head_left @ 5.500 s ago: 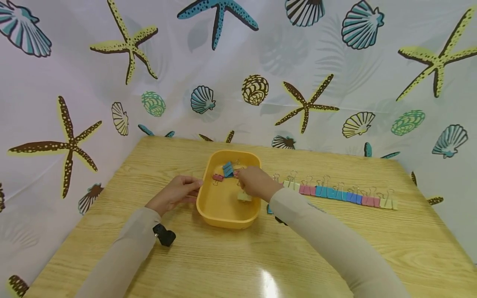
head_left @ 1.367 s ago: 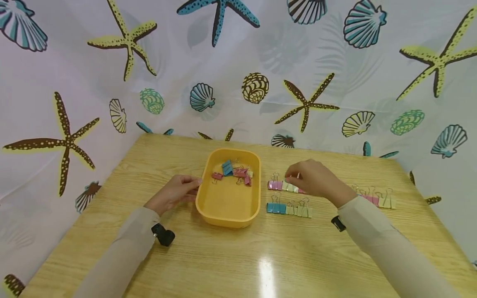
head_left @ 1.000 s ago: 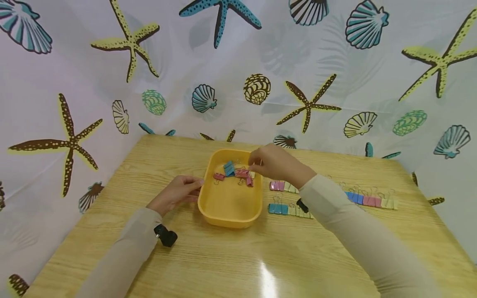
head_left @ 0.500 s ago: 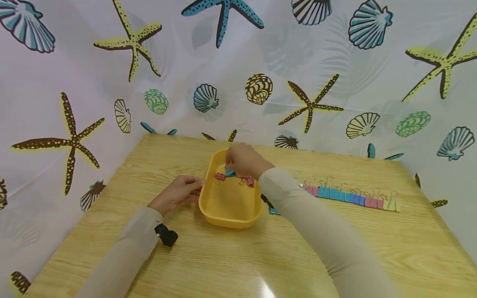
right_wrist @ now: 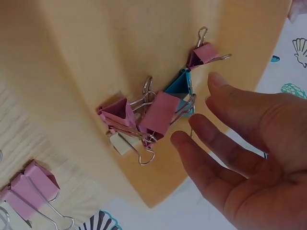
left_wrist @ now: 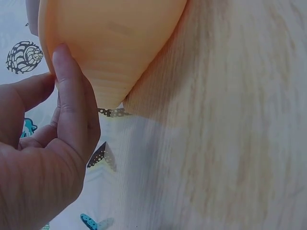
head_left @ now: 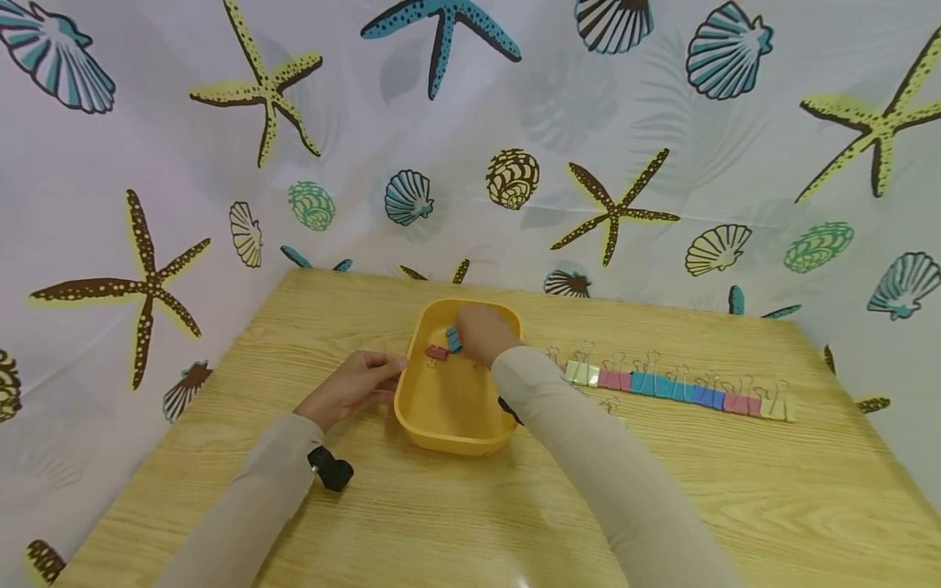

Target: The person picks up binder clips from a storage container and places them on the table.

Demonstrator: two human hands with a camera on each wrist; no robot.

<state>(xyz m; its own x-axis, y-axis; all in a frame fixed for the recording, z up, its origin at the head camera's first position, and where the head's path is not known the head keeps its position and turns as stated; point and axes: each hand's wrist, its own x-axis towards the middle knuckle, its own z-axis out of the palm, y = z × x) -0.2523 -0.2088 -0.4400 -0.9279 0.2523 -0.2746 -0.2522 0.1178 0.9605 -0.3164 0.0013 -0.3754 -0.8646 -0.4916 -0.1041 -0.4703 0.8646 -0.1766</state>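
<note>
Left hand (head_left: 354, 385): thumb and fingers pinch the rim of the yellow tray (head_left: 450, 446). Right hand (right_wrist: 271, 177): inside tray, fingers loosely bent and parted, nothing held, just beside the blue clip (right_wrist: 179, 86) and pink clip (right_wrist: 160, 114) (contact with the wire handles: cannot tell). Row of clips (head_left: 665, 385) on the table (head_left: 441, 518), right of tray.

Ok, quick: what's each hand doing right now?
Left hand: closed, pinching the rim of the yellow bin.
Right hand: open beside the binder clips, holding nothing visible.
</note>
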